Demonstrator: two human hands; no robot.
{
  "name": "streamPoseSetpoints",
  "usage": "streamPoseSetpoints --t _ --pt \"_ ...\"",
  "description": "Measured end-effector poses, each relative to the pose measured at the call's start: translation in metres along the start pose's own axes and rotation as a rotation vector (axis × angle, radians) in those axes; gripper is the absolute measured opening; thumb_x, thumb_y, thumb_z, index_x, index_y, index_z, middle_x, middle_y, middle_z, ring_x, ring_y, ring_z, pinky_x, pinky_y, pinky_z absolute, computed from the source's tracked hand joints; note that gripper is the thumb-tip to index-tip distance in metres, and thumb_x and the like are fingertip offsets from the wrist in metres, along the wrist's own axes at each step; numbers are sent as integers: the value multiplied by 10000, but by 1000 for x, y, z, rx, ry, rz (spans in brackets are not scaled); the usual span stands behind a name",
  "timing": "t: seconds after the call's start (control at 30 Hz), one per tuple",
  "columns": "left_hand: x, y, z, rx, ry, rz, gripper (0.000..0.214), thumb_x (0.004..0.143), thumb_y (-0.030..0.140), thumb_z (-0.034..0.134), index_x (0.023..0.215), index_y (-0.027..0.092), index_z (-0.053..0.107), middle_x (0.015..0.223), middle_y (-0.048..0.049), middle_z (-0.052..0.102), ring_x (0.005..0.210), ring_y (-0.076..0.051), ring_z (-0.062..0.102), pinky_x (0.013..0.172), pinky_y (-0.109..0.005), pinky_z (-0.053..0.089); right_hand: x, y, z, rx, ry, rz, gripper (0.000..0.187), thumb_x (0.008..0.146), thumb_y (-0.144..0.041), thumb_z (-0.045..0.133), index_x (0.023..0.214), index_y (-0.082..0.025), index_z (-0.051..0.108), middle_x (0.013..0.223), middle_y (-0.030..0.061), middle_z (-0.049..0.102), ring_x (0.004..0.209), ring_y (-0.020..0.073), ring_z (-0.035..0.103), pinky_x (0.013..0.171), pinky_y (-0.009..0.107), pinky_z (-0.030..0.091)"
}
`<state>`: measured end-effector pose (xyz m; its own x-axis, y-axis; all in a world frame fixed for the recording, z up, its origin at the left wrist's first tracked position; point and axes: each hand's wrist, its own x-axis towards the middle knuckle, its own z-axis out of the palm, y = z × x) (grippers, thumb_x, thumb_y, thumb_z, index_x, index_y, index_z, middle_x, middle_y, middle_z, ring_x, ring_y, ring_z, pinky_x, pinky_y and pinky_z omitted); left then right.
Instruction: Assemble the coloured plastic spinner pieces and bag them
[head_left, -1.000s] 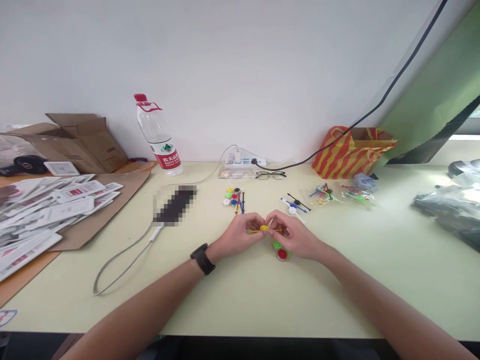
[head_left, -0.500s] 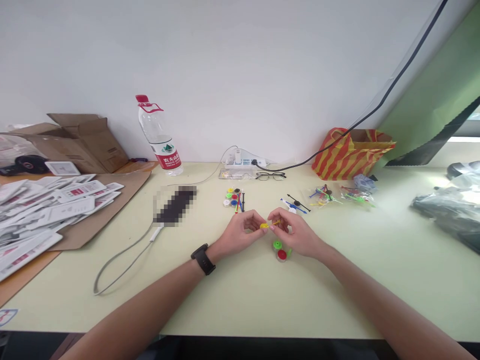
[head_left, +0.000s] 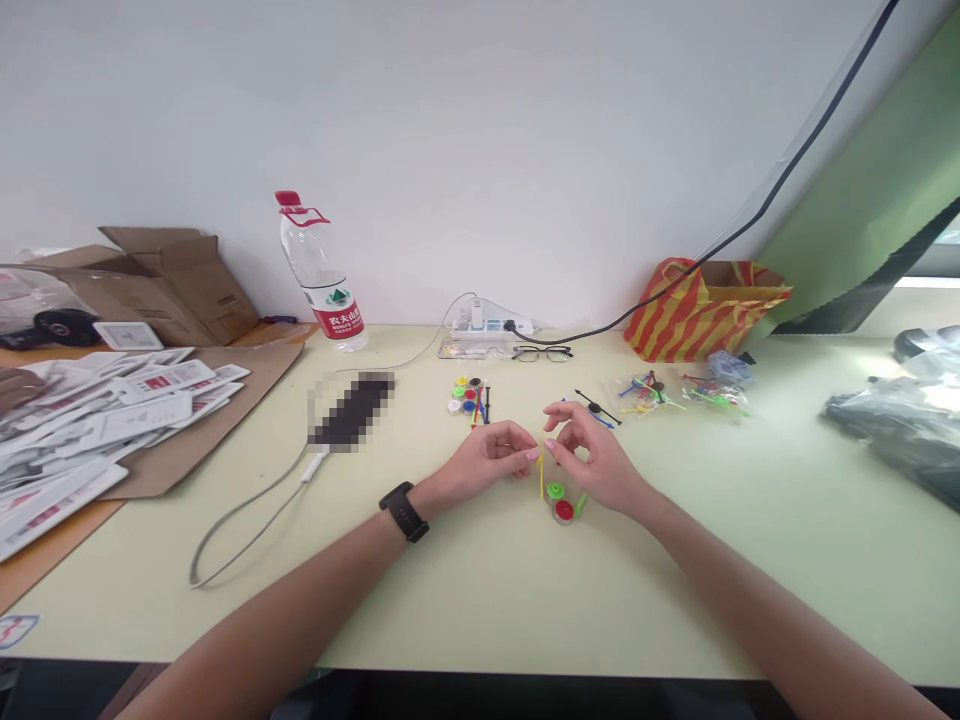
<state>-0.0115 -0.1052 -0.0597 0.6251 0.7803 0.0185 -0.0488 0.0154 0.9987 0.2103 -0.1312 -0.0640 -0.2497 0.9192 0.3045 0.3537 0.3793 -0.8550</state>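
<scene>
My left hand point(head_left: 502, 452) is closed in a pinch on a small yellow plastic arrow point(head_left: 541, 480), whose thin shaft hangs down from the fingertips. Just right of it, my right hand point(head_left: 592, 455) has its thumb and fingers apart, with nothing seen between them. Below the hands lie a green disc point(head_left: 555, 491), a red disc point(head_left: 564, 512) on a clear base, and a green piece point(head_left: 581, 503) partly behind the right hand. Beyond that hand are a black arrow point(head_left: 598, 407) and a partly hidden blue arrow point(head_left: 602, 422).
Several coloured discs point(head_left: 461, 393) and thin arrows point(head_left: 482, 405) lie behind my left hand. Bagged plastic parts point(head_left: 649, 392), glasses point(head_left: 541, 353), a power strip point(head_left: 491, 325) and a striped bag point(head_left: 697, 310) are farther back. Leftward are a water bottle point(head_left: 330, 290), a cable point(head_left: 225, 530) and white tags point(head_left: 142, 400).
My right fingers have opened and come away from the yellow piece. The yellow shaft now points down from my left fingertips.
</scene>
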Motion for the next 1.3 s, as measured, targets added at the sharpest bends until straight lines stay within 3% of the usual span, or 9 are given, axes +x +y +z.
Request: streamPoseSetpoints --t 0.27,0.37,0.47,0.73,0.87,0.97,1.07,1.17,1.3 --pt "2 2 0 -6 130 51 357 824 438 837 962 134 710 874 -55 713 777 -155 660 792 -323 538 -4 -6 2 57 -35 -20 445 969 -363 624 1376 -282 464 1352 112 627 742 150 644 737 355 584" --pt "2 2 0 0 158 57 357 824 435 839 958 132 704 848 -50 707 782 -161 668 782 -321 542 -5 -8 1 66 -130 59 405 996 -434 589 1346 -269 469 958 34 720 602 147 585 577 299 512" --pt "3 0 0 11 165 60 363 831 437 832 970 128 700 872 -59 708 823 -179 686 788 -331 552 -4 -9 -1 66 -130 79 296 1034 -463 516 1236 -248 525 586 -71 519 529 153 518 531 276 438" --pt "4 -4 -1 27 168 76 345 854 427 814 984 131 693 877 -58 704 816 -171 685 778 -324 556 -2 -6 0 125 9 25 398 983 -436 619 1317 -256 500 994 39 680 622 138 566 609 306 514" --pt "3 -2 -1 33 197 72 352 864 437 802 1001 132 690 876 -61 708 829 -177 687 784 -325 555 -5 -8 1 101 -59 46 307 1011 -437 573 1245 -238 574 627 -41 583 540 150 537 536 277 470" --pt "3 0 0 31 201 68 352 862 436 802 997 132 689 872 -60 707 827 -175 683 780 -319 552 -6 -10 1 104 16 -11 341 994 -421 604 1285 -250 556 973 52 728 609 141 587 580 295 518" --pt "3 0 0 31 202 80 347 864 435 801 1001 136 690 835 -49 701 795 -164 670 766 -308 544 -5 -12 1 104 52 -67 441 969 -395 647 1370 -281 504 1406 118 615 707 138 640 676 331 566" --pt "3 -1 -1 41 198 80 334 866 434 798 976 137 693 817 -44 696 750 -149 650 738 -294 532 -6 -13 0 81 13 -37 403 983 -411 631 1345 -260 535 1023 62 744 641 156 624 604 312 534" --pt "4 -3 -2 54 191 66 337 866 450 792 923 132 696 801 -47 694 728 -145 639 713 -284 521 -6 -12 -1 47 56 -7 274 1000 -433 597 1185 -232 614 601 -35 581 578 174 598 537 288 485"
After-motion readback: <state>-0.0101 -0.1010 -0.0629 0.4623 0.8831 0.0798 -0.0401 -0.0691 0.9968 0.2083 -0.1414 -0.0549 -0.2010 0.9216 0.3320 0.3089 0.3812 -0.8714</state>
